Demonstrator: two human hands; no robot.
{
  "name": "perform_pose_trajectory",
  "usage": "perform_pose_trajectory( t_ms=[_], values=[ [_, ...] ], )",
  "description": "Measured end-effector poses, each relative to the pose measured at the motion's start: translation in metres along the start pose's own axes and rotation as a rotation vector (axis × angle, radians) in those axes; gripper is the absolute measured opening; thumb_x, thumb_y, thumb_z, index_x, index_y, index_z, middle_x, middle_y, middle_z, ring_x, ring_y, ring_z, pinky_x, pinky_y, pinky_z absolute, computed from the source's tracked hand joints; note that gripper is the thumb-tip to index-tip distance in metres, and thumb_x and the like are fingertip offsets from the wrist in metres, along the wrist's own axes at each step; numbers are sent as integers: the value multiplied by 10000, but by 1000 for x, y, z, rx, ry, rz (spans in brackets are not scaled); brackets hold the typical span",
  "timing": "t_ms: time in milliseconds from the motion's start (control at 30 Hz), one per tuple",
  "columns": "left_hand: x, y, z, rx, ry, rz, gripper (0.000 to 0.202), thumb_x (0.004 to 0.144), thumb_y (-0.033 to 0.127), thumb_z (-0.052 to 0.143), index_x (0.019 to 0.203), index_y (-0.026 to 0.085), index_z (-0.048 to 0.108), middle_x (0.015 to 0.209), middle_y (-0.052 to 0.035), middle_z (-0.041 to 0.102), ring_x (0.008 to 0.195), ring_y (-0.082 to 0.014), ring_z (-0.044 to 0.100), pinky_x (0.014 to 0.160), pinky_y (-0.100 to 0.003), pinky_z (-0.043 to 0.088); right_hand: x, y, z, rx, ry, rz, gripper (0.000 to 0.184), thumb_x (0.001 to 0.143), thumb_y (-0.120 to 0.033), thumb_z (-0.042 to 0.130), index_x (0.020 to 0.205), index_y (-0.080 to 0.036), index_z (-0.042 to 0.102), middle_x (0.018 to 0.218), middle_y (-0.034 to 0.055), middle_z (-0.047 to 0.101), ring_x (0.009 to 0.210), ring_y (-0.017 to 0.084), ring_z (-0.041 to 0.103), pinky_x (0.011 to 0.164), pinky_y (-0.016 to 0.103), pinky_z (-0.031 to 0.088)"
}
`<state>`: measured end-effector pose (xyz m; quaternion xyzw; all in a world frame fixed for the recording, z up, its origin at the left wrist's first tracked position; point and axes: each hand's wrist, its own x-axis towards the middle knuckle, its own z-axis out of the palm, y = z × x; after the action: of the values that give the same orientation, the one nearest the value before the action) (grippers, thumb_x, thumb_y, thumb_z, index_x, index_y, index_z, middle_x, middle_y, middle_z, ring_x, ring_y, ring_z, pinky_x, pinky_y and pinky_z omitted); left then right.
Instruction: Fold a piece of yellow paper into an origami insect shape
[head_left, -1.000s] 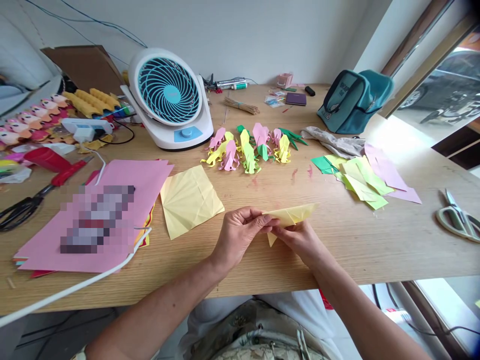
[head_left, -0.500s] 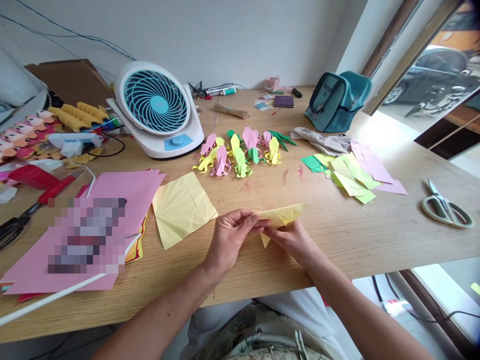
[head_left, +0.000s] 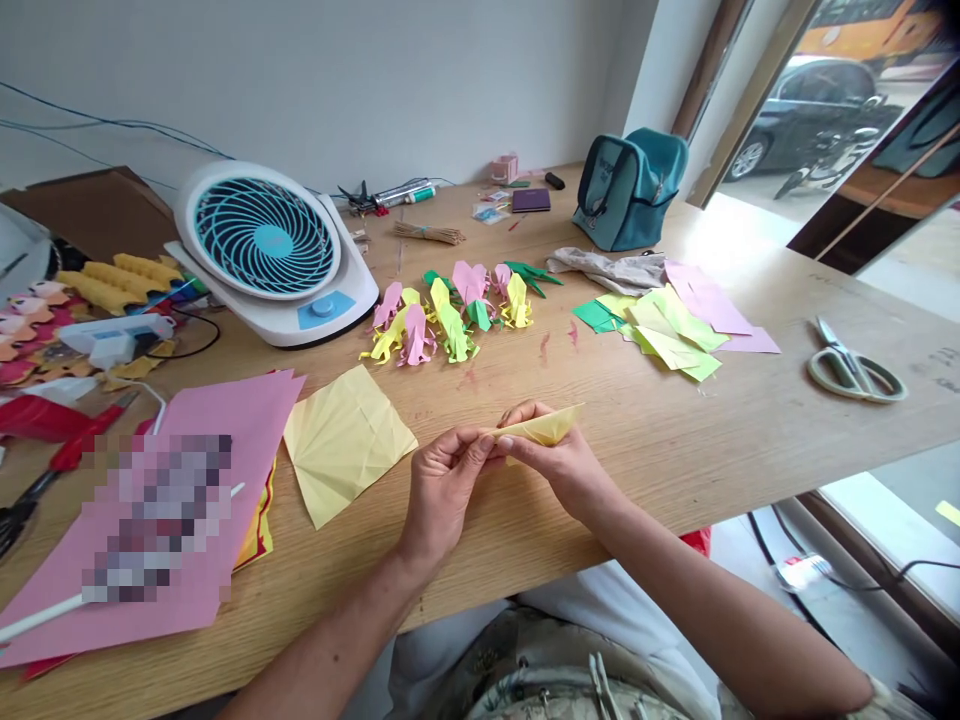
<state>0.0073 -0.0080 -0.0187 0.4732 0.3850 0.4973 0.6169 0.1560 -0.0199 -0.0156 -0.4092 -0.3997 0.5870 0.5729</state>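
Note:
Both my hands pinch a folded yellow paper piece [head_left: 546, 428] just above the wooden table [head_left: 675, 450], near its front edge. My left hand [head_left: 442, 480] grips the piece's left end with closed fingers. My right hand [head_left: 559, 460] wraps over its middle from the right. To the left lies a creased yellow paper square [head_left: 345, 440], flat on the table. Behind it stands a cluster of folded paper figures [head_left: 450, 315] in pink, yellow and green.
A white and blue fan [head_left: 270, 250] stands at the back left. Pink sheets [head_left: 187, 500] lie at the left, red-handled scissors [head_left: 45, 475] beyond them. Green and pink paper scraps [head_left: 675, 325], pale scissors [head_left: 851, 365] and a teal bag [head_left: 626, 190] sit to the right.
My hands have folded the yellow piece narrower; its lower flap no longer hangs below my fingers. The view has shifted right and tilted, so everything sits further left.

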Motion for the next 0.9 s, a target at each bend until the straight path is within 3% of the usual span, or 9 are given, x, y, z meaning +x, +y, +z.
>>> perform_pose_trajectory(
  t_ms=[333,500,733,900],
  values=[
    [0,-5,-1,86,-16,51,168,850,342,731,910,187,755,865,-22,759,833,-150,713,788,-244,585,0,-3,1,74,29,-38,336,636,-397,853,741,-202,600,730,-17,596,652,133,522,610,275,412],
    [0,-4,1,35,26,33,194,789,360,786,859,183,748,842,-15,760,802,-149,719,781,-252,590,0,-6,3,60,45,7,379,574,-401,883,749,-195,618,660,-25,592,620,131,516,587,266,400],
    [1,3,4,-5,69,-44,274,724,403,829,810,169,715,739,-14,749,713,-154,732,634,-208,573,1,-5,2,69,70,-36,353,587,-431,867,718,-184,652,686,-18,618,650,132,538,609,255,439],
    [1,6,5,18,93,-101,392,649,467,859,811,157,683,528,35,651,474,-116,650,452,-155,480,0,-4,2,35,102,-12,386,576,-475,864,678,-174,644,651,-5,629,597,137,543,546,257,430]
  ],
)
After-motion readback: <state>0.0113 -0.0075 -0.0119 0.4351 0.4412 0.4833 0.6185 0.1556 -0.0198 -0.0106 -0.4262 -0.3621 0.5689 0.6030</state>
